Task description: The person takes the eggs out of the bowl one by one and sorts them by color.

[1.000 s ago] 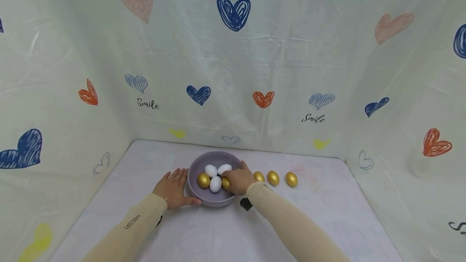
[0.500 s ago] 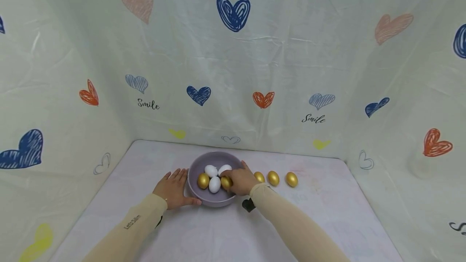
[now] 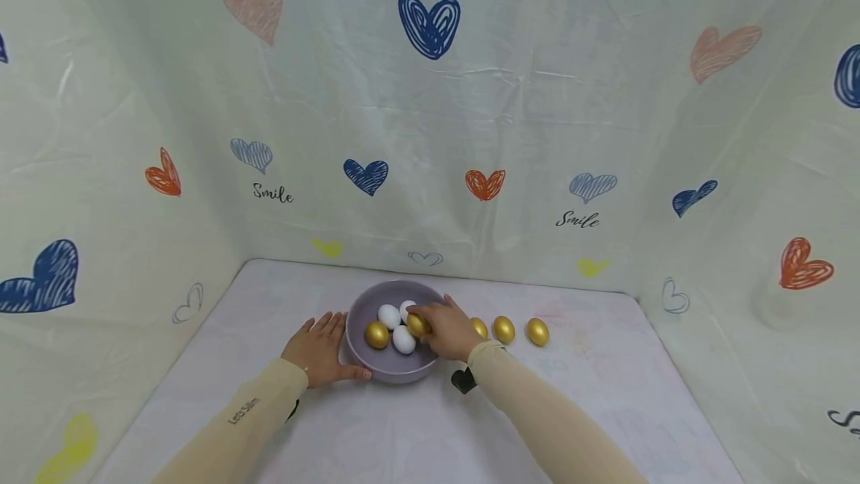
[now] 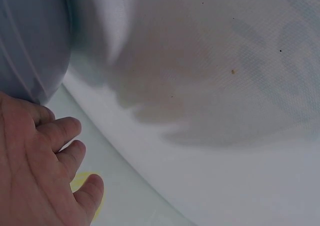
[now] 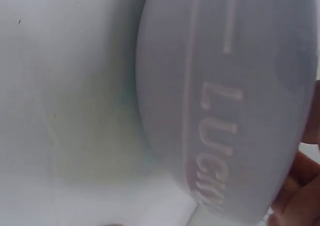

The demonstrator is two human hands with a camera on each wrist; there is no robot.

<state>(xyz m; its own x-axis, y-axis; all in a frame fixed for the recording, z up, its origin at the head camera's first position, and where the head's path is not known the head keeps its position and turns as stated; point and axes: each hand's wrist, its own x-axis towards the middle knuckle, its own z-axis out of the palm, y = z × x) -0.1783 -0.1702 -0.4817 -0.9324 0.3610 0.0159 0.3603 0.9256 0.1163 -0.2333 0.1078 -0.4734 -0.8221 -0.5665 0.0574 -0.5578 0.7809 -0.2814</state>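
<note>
A purple-grey bowl (image 3: 393,376) stands on the table, with three white eggs (image 3: 404,340) and a gold egg (image 3: 377,334) inside. Over its right part my right hand (image 3: 452,329) pinches another gold egg (image 3: 418,325), raised a little above the white ones. In the right wrist view the bowl's wall (image 5: 215,110) with raised letters hides most of that hand. My left hand (image 3: 321,349) lies flat with straight fingers and thumb against the bowl's left side. The left wrist view shows this hand (image 4: 35,161) touching the bowl (image 4: 35,40).
Three gold eggs (image 3: 504,329) lie in a row on the white table (image 3: 605,394), right of the bowl. Behind and beside the table hangs a pale curtain (image 3: 430,110) printed with hearts.
My right hand has raised the gold egg from the bowl's right side, up and slightly left. A white egg has rolled right. My left hand has stayed in place.
</note>
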